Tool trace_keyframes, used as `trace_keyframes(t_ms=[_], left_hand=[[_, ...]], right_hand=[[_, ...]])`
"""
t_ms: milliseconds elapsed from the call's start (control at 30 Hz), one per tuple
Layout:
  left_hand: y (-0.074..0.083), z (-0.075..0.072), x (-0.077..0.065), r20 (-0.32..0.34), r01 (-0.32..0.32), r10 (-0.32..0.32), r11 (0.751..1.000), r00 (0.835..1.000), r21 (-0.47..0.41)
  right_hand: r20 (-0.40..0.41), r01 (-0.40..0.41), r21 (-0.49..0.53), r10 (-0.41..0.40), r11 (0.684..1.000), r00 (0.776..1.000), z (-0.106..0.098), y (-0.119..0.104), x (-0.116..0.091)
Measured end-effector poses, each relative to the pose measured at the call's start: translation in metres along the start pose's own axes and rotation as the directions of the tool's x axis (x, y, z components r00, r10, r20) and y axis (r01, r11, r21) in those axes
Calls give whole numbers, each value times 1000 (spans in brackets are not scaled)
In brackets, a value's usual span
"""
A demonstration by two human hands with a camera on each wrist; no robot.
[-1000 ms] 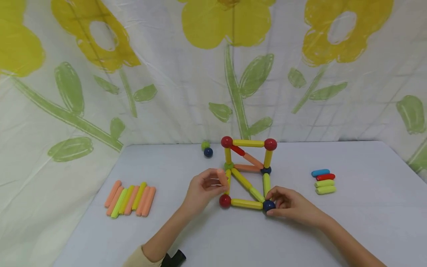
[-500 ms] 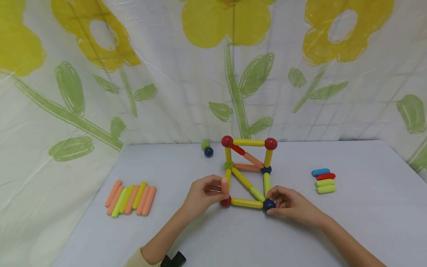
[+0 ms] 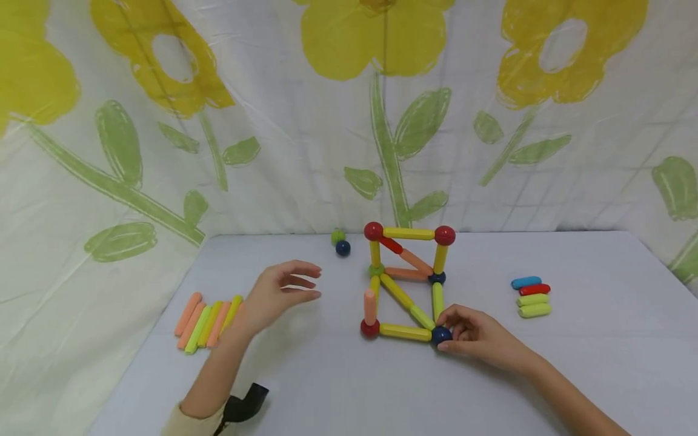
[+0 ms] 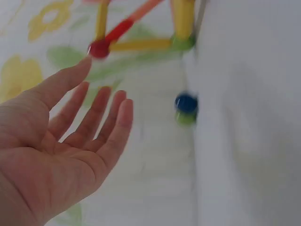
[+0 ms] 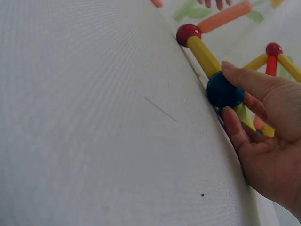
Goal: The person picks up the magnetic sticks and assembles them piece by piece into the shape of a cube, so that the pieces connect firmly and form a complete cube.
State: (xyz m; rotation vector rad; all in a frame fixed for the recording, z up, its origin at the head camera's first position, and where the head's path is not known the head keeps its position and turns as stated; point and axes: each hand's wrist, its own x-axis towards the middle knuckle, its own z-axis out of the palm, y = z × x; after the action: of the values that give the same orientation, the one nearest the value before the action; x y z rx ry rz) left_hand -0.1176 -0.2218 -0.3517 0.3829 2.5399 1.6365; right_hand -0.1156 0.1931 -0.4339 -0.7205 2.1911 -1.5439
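Observation:
A structure of coloured rods and balls stands mid-table in the head view. My right hand (image 3: pixel 480 340) pinches the dark blue ball (image 3: pixel 441 335) at its front right corner between thumb and finger. A yellow rod (image 3: pixel 405 332) runs from that ball to a red ball (image 3: pixel 370 328) at the front left. On this red ball an orange rod (image 3: pixel 370 307) stands upright, with no hand on it. My left hand (image 3: pixel 275 297) hangs in the air left of the structure, fingers apart and holding nothing. The left wrist view shows its bare palm (image 4: pixel 61 165).
Orange, yellow and lime rods (image 3: pixel 205 324) lie in a row at the left, partly behind my left forearm. Short blue, red and lime rods (image 3: pixel 533 297) lie at the right. A loose navy ball (image 3: pixel 343 248) and green ball (image 3: pixel 337 235) sit near the back edge.
My left hand set the orange rod upright on the front left red ball, let it go and moved away to the left. My right hand stays on the blue ball.

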Motion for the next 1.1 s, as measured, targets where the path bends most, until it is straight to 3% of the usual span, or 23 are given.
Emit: trace_keyframes(t_ms=[67,233,333,433,533,667,967,1100], left_hand=[[-4,-25,-4,10,19,-19,999,1000,49],[-31,-80,-16,128,67,-88,985,988,157],[-52,-103,-25,158,108,-144,970,977,216],[-66,-117,-34,184,165,-214,955,959,248],[-74,-123,-41,214,191,-261,934,941,302],[-79,-124,-43,265,111,-236,904,935,412],[-91,-114,-36,203,124,-315,769,927,628],[-78,-108,-36,203,119,-316,760,927,639]], right_hand=[[-1,1,1,-1,1000,1000,0,0,0],[-8,-5,0,5,1000,1000,0,1,0],[-13,-5,-7,5,1000,1000,0,2,0],[-13,-4,-13,4,1000,1000,1,2,0],[-11,-3,-13,3,1000,1000,1,1,0],[-12,-4,-11,4,1000,1000,0,1,0],[-16,-12,-24,11,1000,1000,1,4,1],[-20,-24,-40,23,999,1000,0,5,1]])
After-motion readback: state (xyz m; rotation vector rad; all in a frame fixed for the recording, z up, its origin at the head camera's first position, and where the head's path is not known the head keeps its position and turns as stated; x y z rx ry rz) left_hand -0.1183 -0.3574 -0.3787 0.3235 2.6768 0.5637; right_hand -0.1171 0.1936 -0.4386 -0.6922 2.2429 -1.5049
